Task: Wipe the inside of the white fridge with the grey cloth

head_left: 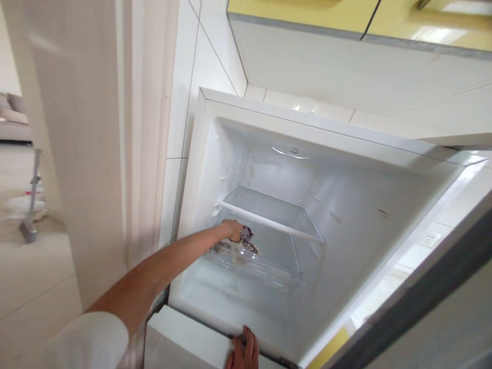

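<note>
My left hand [231, 230] reaches deep into an open refrigerator [269, 110], under its glass shelf [269, 202]. Its fingers are closed round a crumpled, dark purplish patterned cloth [246, 234], partly hidden by the hand. Just below is a clear plastic drawer [265, 269], with something brownish and mottled by its rim, too blurred to name. Down at the bottom of the view, my right hand [245, 351] rests its fingers, slightly apart, on the top edge of the white lower door [188, 335]. Nothing shows in that hand.
The refrigerator's open door [423, 297] slants across the lower right. A pale door frame [142, 128] stands close on the left. Yellow cabinets [307, 13] hang overhead. Beyond the doorway are a broom [31, 205] and a sofa [14, 118].
</note>
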